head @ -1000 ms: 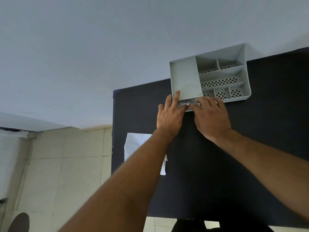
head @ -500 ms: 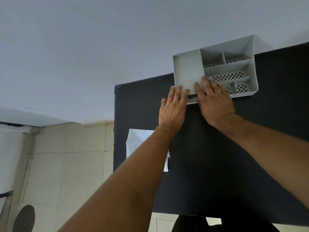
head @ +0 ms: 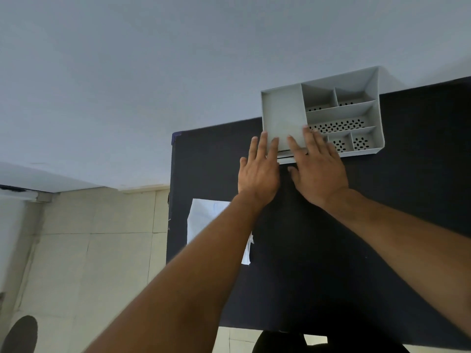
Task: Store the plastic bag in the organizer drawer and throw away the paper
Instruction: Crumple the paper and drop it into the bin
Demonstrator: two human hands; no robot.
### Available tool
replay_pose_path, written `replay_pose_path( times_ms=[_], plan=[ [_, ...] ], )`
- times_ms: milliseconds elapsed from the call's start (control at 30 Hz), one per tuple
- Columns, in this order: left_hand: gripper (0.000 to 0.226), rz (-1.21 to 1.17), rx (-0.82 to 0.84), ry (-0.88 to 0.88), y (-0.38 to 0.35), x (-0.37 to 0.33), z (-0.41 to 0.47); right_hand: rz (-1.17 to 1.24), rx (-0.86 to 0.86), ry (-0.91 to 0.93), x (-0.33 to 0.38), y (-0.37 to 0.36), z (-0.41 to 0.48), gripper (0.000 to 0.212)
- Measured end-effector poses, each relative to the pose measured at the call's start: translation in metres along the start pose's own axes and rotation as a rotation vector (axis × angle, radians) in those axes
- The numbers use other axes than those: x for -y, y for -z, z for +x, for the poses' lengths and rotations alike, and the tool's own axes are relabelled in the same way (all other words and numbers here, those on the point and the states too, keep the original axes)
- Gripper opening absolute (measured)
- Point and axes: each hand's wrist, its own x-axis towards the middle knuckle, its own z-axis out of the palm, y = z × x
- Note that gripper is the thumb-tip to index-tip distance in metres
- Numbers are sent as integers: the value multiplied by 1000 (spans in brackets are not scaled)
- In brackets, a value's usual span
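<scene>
A grey organizer point(head: 339, 113) with several compartments stands at the far edge of the dark table point(head: 331, 238), against the wall. Its drawer front point(head: 285, 158) shows as a thin pale strip at the organizer's near left side. My left hand point(head: 258, 171) and my right hand point(head: 317, 166) lie flat side by side with fingers spread, fingertips resting on the organizer's near edge over the drawer. No plastic bag is visible. A white sheet of paper point(head: 206, 220) lies on the table's left part, partly hidden under my left forearm.
The table's left edge drops to a tiled floor point(head: 89, 250). A pale wall point(head: 178, 72) rises behind the table. A dark round object point(head: 20, 335) sits on the floor at bottom left.
Both hands slid forward over the drawer toward the organizer. The drawer went in; only a thin strip of it shows now. The plastic seen at the fingertips is out of sight.
</scene>
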Motion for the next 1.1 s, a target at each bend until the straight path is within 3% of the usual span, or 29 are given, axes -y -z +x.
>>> replay_pose_path(
  times_ms=[100,233,367,467,667,867,933,1033,1100],
  plan=[
    [63,-166,-50,89,-8,6,-43,49,15,74,19,-4,-32,75],
    [60,-219,-45,186,-31,38,-111,135,81,195,54,-19,-65,71],
    [53,-172,-106,345,-40,75,-163,235,259,330,103,-32,-81,68],
    [56,-136,-37,511,-46,108,-192,199,388,378,142,-46,-84,71],
    [67,-239,220,560,-54,145,-216,-50,595,293,188,-85,-68,81],
    [73,-389,199,512,-54,160,-213,-128,569,178,205,-108,-57,96],
    [70,-397,150,470,-53,162,-210,-86,573,150,206,-117,-52,86],
    [70,-549,141,521,-54,167,-208,72,546,102,212,-122,-50,38],
    [76,-682,190,568,-50,175,-208,260,494,-10,221,-123,-54,25]
  ],
)
